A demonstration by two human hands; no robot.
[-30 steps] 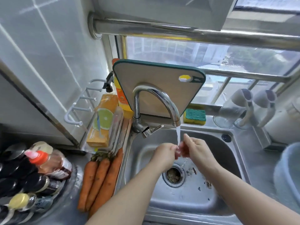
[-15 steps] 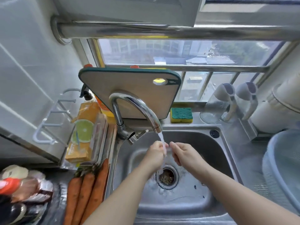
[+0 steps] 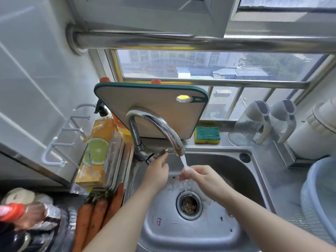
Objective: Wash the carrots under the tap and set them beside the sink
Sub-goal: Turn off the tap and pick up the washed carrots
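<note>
Orange carrots lay together on the counter, just left of the sink. The left hand touched the tap lever with straight fingers. The right hand, loosely open and holding nothing, sat under the running water.

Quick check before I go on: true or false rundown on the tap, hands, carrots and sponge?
1. Water runs from the curved chrome tap. True.
2. Three orange carrots lie left of the stainless steel sink. True.
3. The left hand holds a carrot. False: its fingers are at the tap lever.
4. The right hand is under the stream. True.
5. The green-and-yellow sponge lies in the basin. False: it sits on the ledge behind the sink.
</note>
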